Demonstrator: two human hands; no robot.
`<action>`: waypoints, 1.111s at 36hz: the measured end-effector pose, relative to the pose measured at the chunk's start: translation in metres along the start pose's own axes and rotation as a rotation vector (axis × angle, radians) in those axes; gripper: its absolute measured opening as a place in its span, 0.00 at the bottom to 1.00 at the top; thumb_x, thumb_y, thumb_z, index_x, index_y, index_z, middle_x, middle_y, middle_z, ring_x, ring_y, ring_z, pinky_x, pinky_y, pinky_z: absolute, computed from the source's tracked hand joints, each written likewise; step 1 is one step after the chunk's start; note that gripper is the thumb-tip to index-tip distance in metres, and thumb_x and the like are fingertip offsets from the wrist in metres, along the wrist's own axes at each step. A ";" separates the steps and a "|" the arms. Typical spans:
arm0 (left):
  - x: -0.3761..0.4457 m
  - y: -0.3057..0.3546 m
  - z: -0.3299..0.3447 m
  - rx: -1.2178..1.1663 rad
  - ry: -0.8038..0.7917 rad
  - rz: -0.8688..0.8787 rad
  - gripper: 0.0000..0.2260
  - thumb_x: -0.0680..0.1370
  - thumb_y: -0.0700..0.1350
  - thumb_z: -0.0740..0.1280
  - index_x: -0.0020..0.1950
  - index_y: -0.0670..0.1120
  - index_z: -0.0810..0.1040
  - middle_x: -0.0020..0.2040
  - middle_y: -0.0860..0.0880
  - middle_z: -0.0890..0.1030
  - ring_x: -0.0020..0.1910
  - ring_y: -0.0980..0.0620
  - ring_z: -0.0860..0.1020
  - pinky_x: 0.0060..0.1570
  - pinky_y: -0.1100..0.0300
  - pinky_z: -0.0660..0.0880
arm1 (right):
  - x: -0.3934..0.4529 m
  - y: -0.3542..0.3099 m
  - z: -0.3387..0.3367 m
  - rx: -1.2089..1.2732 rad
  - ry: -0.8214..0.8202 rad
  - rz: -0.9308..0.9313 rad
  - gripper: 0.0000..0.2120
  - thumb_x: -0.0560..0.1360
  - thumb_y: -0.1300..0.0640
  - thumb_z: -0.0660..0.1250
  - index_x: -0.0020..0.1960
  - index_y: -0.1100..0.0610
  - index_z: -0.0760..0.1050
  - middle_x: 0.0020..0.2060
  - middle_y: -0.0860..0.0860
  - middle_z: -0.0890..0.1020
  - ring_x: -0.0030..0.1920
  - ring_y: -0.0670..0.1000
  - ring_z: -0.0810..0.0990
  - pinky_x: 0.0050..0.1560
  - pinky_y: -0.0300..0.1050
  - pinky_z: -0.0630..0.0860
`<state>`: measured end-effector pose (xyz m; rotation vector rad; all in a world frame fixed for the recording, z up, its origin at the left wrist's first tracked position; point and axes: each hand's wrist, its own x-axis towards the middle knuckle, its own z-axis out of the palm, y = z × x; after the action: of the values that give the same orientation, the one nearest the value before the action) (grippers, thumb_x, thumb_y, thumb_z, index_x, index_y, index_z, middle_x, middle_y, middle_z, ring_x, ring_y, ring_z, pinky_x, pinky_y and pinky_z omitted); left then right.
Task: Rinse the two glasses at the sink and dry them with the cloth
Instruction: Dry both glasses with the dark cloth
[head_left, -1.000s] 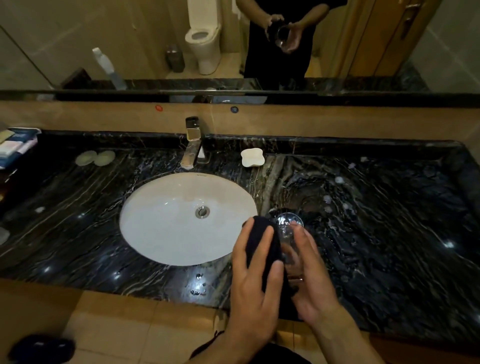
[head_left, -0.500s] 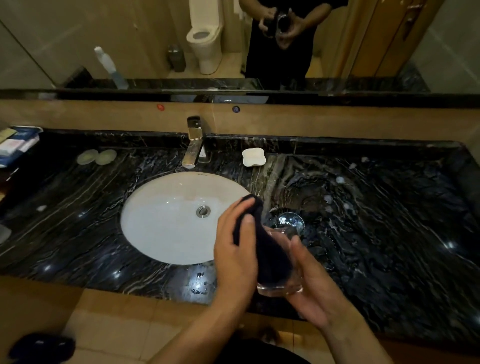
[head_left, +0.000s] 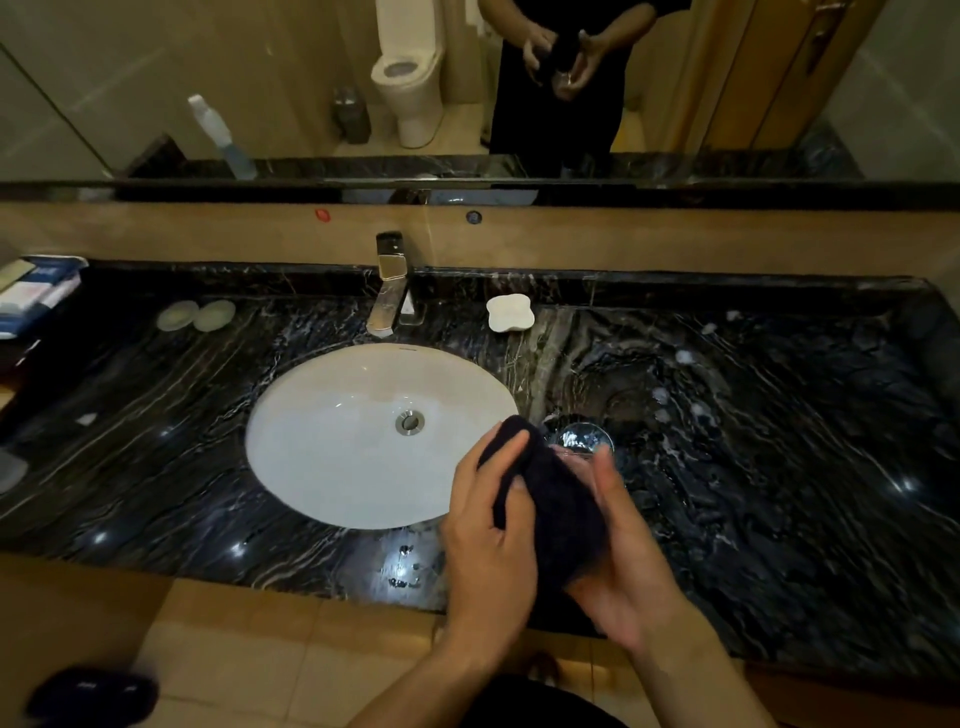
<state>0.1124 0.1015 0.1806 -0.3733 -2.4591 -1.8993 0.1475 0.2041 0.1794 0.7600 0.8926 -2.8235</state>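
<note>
A dark cloth (head_left: 550, 509) is wrapped around a clear glass held over the counter's front edge; only a sliver of that glass's rim (head_left: 574, 454) shows above the cloth. My left hand (head_left: 488, 530) grips the cloth from the left, fingers closed over it. My right hand (head_left: 623, 561) cups the covered glass from the right and below. A second clear glass (head_left: 582, 436) stands upright on the black marble counter (head_left: 753, 467), just beyond my hands and right of the white oval sink (head_left: 358, 441).
A chrome faucet (head_left: 389, 291) stands behind the sink, a white soap dish (head_left: 510, 312) to its right. Two round pale pads (head_left: 197, 315) lie at the back left, boxes (head_left: 36, 291) at the far left. The mirror shows the person. Water drops lie on the counter's front.
The cloth went from being pushed inside the glass to covering its outside. Both hands turned the glass and shifted slightly; the bare glass base seen before is now hidden.
</note>
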 end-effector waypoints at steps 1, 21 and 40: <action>-0.002 -0.001 -0.002 0.007 -0.005 0.033 0.16 0.82 0.40 0.62 0.66 0.56 0.78 0.68 0.56 0.74 0.69 0.61 0.71 0.66 0.73 0.65 | 0.000 -0.001 -0.001 0.048 -0.029 0.007 0.41 0.67 0.36 0.76 0.72 0.57 0.71 0.68 0.60 0.77 0.69 0.61 0.75 0.65 0.57 0.76; 0.034 -0.020 -0.002 -0.195 0.218 -0.391 0.14 0.83 0.43 0.60 0.57 0.60 0.81 0.60 0.54 0.80 0.62 0.53 0.77 0.64 0.46 0.76 | -0.006 0.015 0.015 -0.173 -0.017 0.017 0.27 0.74 0.40 0.66 0.67 0.54 0.77 0.60 0.55 0.84 0.56 0.56 0.84 0.51 0.54 0.81; 0.013 -0.033 -0.015 -0.154 0.074 -0.275 0.12 0.77 0.40 0.65 0.56 0.54 0.82 0.57 0.51 0.83 0.60 0.53 0.80 0.63 0.55 0.75 | -0.004 0.018 0.015 -0.283 0.134 -0.122 0.29 0.68 0.38 0.68 0.67 0.49 0.76 0.57 0.53 0.85 0.57 0.58 0.83 0.46 0.50 0.82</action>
<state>0.0908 0.0817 0.1550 0.0378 -2.4298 -2.1668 0.1489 0.1806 0.1822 0.8871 1.3664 -2.6835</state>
